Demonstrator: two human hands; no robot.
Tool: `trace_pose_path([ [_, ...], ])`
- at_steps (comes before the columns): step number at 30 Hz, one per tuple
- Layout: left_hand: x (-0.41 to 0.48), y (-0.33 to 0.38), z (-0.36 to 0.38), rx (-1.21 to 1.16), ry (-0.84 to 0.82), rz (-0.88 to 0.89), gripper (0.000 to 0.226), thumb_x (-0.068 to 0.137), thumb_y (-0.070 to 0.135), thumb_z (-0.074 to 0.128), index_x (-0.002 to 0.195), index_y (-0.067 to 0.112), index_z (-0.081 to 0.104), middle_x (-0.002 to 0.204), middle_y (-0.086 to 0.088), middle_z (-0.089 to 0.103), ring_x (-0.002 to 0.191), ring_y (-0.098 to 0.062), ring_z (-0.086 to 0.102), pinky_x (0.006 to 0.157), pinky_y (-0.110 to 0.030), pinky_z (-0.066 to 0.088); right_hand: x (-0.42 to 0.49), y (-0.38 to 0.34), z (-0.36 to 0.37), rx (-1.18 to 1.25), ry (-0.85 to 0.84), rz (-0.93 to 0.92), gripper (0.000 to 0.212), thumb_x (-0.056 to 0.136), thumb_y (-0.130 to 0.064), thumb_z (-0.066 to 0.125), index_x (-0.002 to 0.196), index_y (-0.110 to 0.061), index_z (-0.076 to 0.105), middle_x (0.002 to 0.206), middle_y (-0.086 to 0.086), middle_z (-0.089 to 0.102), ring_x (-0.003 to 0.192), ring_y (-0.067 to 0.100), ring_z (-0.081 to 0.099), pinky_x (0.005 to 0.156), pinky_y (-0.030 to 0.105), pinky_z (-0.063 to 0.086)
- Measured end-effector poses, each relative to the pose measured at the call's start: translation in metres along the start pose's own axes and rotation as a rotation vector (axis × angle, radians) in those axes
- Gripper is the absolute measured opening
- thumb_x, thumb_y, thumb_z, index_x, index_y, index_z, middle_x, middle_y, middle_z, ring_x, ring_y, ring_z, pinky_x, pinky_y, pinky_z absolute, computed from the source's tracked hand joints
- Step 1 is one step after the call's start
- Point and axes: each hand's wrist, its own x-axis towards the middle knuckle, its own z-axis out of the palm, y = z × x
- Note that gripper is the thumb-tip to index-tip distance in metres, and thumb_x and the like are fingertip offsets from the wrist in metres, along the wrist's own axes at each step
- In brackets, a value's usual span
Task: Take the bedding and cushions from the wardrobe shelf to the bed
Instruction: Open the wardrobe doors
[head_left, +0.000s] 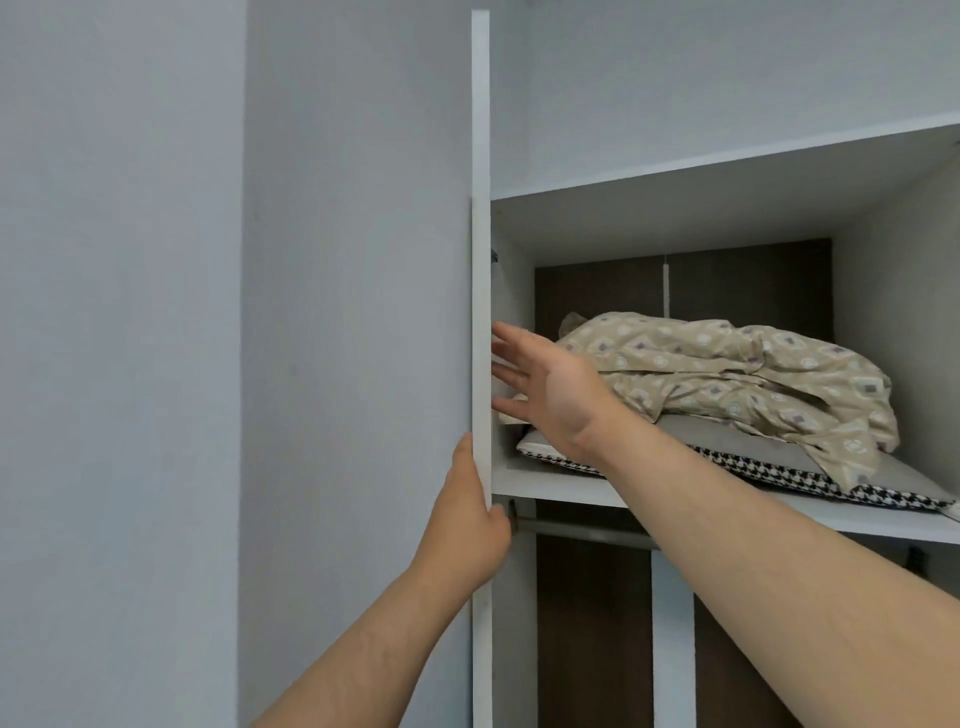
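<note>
Found the patterned bedding (727, 374) heaped on the upper wardrobe shelf (561, 486), slumped over a grey cushion (727, 434) and a houndstooth cushion (914, 496) lying flat beneath. Noted the left hand (467, 525) gripping the edge of the wardrobe door (481, 312), thumb up the outer face, fingers curled round behind. Noted the right hand (545, 389) raised before the pile's left end, fingers straight and spread, holding nothing; could not tell whether touching the door's inner face or merely near. Judged the bedding light, soft and floppy, sure to sag and trail if lifted by one fold, so better scooped from underneath with both forearms. Judged the cushions plump yet yielding, with enough body to serve as a tray: probably easiest to slide both hands under the lowest cushion at the shelf's front lip and bring the whole pile out together, minding the loose fabric hanging over the right front corner. Could not see the back of the pile, nor count the cushions with certainty; lost the right end of the houndstooth cushion at the picture's edge. Saw no bed anywhere. Made out only part of a hanging rail (587, 532) below the shelf, the rest behind the right forearm.
</note>
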Motion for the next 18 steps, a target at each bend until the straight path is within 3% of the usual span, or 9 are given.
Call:
trace_pose_path([
  [4,-0.011,-0.005,-0.032,0.004,0.060,-0.096,0.048,0.091,0.007,0.050,0.133,0.025,0.034,0.120,0.002,0.056,0.107,-0.019,0.058,0.090,-0.033,0.052,0.003,0.007,0.039,-0.026,-0.017,0.018,0.035,0.101,-0.035,0.044,0.130,-0.025,0.060,0.135,-0.006,0.058,0.129,0.013,0.049,0.108,0.049,0.040],
  [9,-0.020,-0.015,-0.052,0.030,0.159,-0.167,0.038,0.089,0.000,0.043,0.123,0.016,0.040,0.112,-0.002,0.056,0.093,-0.016,0.055,0.071,-0.019,0.043,0.008,0.009,0.075,-0.089,-0.021,0.068,0.038,0.102,-0.035,0.042,0.138,-0.025,0.052,0.135,-0.011,0.052,0.135,0.014,0.041,0.112,0.052,0.035],
  [11,-0.023,-0.017,-0.053,0.056,0.178,-0.199,0.046,0.084,-0.001,0.042,0.128,0.010,0.036,0.118,-0.009,0.052,0.100,-0.023,0.056,0.077,-0.025,0.049,0.009,0.010,0.086,-0.107,-0.030,0.077,0.034,0.102,-0.034,0.041,0.134,-0.029,0.052,0.122,-0.018,0.054,0.129,0.009,0.042,0.112,0.050,0.035],
  [13,-0.027,-0.020,-0.054,0.070,0.165,-0.217,0.063,0.082,0.001,0.043,0.142,0.009,0.024,0.133,-0.012,0.044,0.115,-0.027,0.052,0.093,-0.036,0.050,0.011,0.013,0.092,-0.117,-0.030,0.084,0.031,0.103,-0.034,0.040,0.132,-0.033,0.050,0.114,-0.023,0.054,0.126,0.007,0.042,0.111,0.047,0.035],
  [15,-0.032,-0.019,-0.055,0.079,0.137,-0.217,0.077,0.084,0.005,0.045,0.151,0.013,0.009,0.148,-0.010,0.032,0.129,-0.025,0.042,0.105,-0.035,0.041,0.013,0.016,0.094,-0.125,-0.029,0.085,0.038,0.103,-0.034,0.039,0.140,-0.029,0.047,0.121,-0.020,0.051,0.130,0.007,0.040,0.111,0.045,0.036],
  [18,-0.038,-0.019,-0.056,0.123,0.128,-0.221,0.087,0.088,0.010,0.048,0.152,0.014,-0.009,0.157,-0.007,0.015,0.140,-0.023,0.027,0.110,-0.029,0.032,0.015,0.018,0.097,-0.146,-0.030,0.081,0.041,0.103,-0.033,0.038,0.143,-0.026,0.045,0.126,-0.017,0.048,0.129,0.006,0.040,0.111,0.046,0.036],
])
